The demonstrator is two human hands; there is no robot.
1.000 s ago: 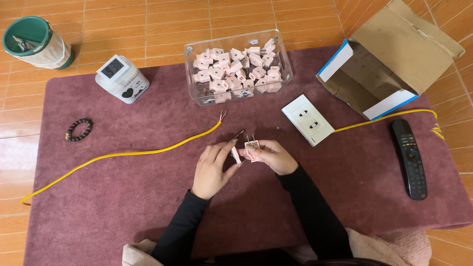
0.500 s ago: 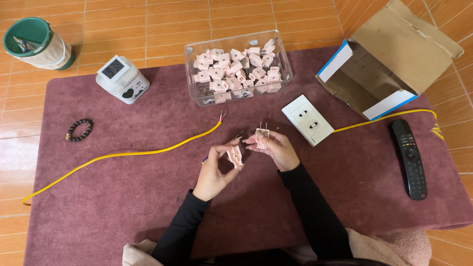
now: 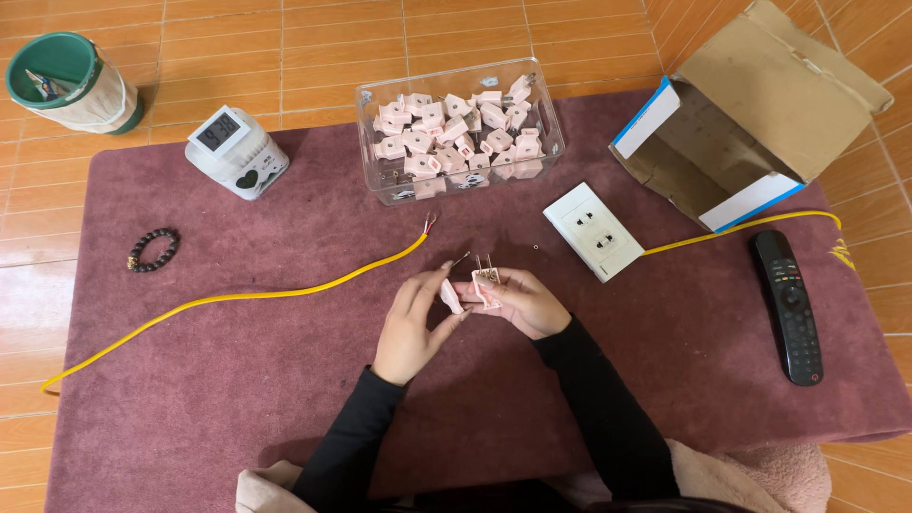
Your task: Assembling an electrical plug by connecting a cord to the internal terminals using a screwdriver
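The right hand [image 3: 524,302] is pinching a pale pink plastic plug body with metal prongs [image 3: 487,288]. The left hand [image 3: 415,323] is gripping a separate pink plastic cover piece [image 3: 450,296] just beside it, above the maroon mat [image 3: 237,380].

One yellow cable [image 3: 237,296], one remote [image 3: 787,304], one wall socket [image 3: 594,231], one bracelet [image 3: 154,250], one clock [image 3: 236,152].

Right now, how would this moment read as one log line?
left hand: holds plug half | right hand: holds pink plug | nearby: yellow cable, white socket
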